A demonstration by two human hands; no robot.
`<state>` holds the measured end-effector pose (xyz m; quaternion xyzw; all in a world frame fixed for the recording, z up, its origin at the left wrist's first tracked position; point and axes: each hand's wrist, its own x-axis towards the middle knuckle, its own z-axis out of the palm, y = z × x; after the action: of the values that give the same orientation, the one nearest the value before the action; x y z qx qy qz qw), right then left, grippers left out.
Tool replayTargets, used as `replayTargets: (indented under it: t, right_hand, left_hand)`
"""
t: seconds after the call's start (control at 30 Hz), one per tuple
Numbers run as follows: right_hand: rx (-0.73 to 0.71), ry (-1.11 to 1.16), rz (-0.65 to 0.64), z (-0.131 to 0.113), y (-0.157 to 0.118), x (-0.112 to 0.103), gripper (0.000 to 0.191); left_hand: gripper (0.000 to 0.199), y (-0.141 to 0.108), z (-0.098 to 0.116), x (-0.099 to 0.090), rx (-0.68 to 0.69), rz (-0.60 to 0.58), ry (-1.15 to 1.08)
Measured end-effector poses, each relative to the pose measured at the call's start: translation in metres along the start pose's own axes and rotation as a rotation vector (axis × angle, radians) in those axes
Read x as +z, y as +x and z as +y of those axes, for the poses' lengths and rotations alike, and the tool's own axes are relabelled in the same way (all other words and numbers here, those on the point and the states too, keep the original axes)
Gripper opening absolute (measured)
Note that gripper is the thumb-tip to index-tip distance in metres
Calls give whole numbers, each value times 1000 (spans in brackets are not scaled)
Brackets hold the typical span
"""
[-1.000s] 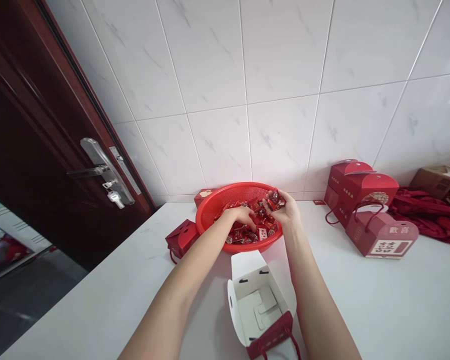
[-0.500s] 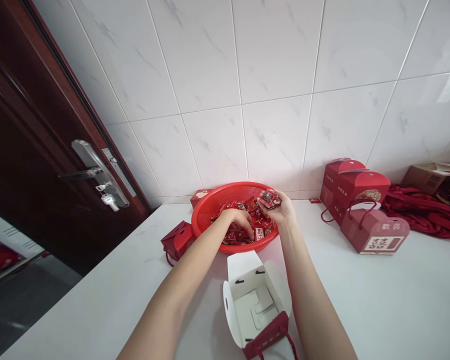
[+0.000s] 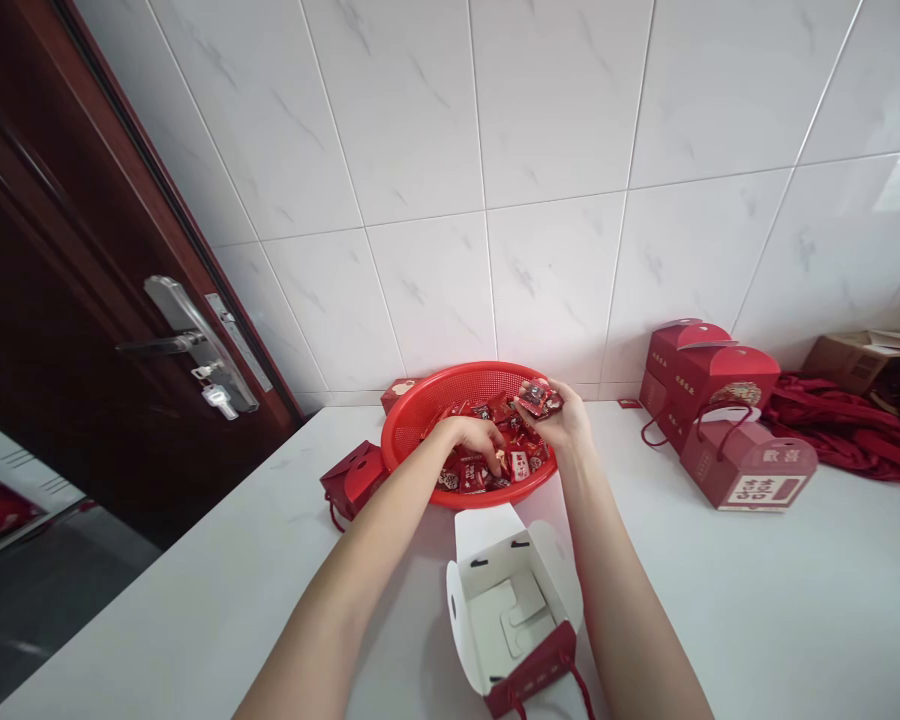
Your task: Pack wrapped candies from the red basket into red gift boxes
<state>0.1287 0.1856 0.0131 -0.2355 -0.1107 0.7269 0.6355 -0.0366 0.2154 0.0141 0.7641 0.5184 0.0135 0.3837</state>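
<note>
In the head view, a red plastic basket (image 3: 412, 435) with perforated sides holds many candies in red wrappers (image 3: 474, 474). My left hand (image 3: 476, 438) reaches down inside it, fingers bent and closed at a small wrapped candy (image 3: 501, 460), partly hidden by the fingertips. Over the basket's right rim, my right hand (image 3: 566, 418) is closed around a few red wrapped candies (image 3: 538, 397). Between my forearms stands an opened gift box (image 3: 506, 610), white inside, dark red outside, with a cord handle; nothing lies in it.
A closed red box (image 3: 354, 482) touches the basket's left side; another red box (image 3: 400, 392) shows behind it. Several red gift boxes (image 3: 709, 375) stand at right, beside red cloth or ribbon (image 3: 844, 425) and a cardboard box (image 3: 862, 358). A tiled wall backs the white table (image 3: 262, 580).
My left hand has shifted slightly among the candies, and its fingertips are lifted a little, with a light-coloured bit now showing there. My right hand stays nearly still with its candies.
</note>
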Motion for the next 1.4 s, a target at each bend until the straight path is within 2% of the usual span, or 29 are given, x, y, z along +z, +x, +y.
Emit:
replayTargets:
  t: [0.13,0.33,0.47,0.73,0.93,1.07,1.2,1.33,1.4]
  right_hand:
    - [-9,-4,4,1,3,-1,15]
    - [-16,-19,6,1,5,-3,14]
    - [-11,-30,9,0,4,-2,13]
    - [-16,-31,-24,1,5,-4,12]
    - [-27,-18,-40,2,7,-6,17]
    - [-33,-10,-51,2,7,-5,20]
    - [-39,-3,-69,3,8,-4,24]
    - [-46,-5,-89,4,9,-5,25]
    - [-50,-7,-95,3,9,-6,25]
  left_hand:
    - [30,-6,1,-10,63,62,-131]
    - [41,-10,1,-15,157,182,-299]
    - [50,-14,3,-15,203,213,-374]
    - [58,-13,2,-16,268,277,-422]
    - [55,-8,-5,-18,340,329,-428]
    - [56,-6,-6,-18,291,403,-392]
    - [56,-9,-4,-18,243,423,-350]
    - [50,-10,-4,-18,179,354,-289]
    - [38,-6,-5,-17,136,320,-236]
